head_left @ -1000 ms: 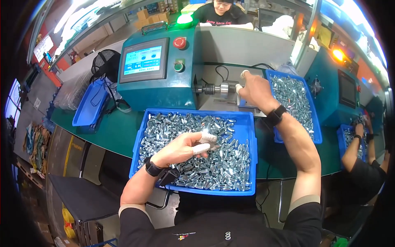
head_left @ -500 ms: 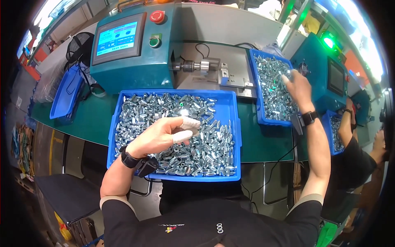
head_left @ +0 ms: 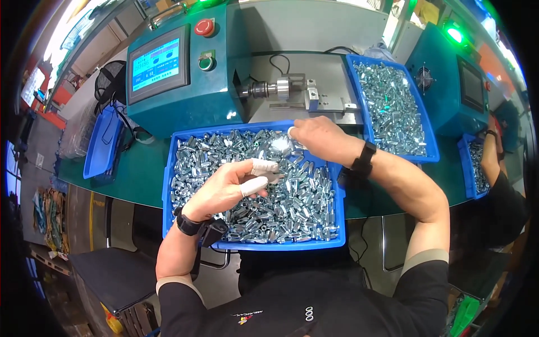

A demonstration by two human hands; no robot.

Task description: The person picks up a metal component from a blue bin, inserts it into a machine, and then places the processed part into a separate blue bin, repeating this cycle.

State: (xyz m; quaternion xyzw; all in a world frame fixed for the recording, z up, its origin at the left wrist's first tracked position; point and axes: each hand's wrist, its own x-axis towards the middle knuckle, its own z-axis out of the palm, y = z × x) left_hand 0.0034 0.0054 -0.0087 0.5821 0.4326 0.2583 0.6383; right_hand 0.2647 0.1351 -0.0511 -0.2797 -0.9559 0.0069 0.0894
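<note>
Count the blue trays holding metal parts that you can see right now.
3. One front blue tray lies under both hands, a second tray sits right of the machine, and a third tray shows partly at the far right. Others may be hidden.

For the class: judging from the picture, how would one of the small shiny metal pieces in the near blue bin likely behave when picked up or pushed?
Metal pieces: probably rigid, heavy for size. Rounded, glossy, so likely to roll and slip.
</note>
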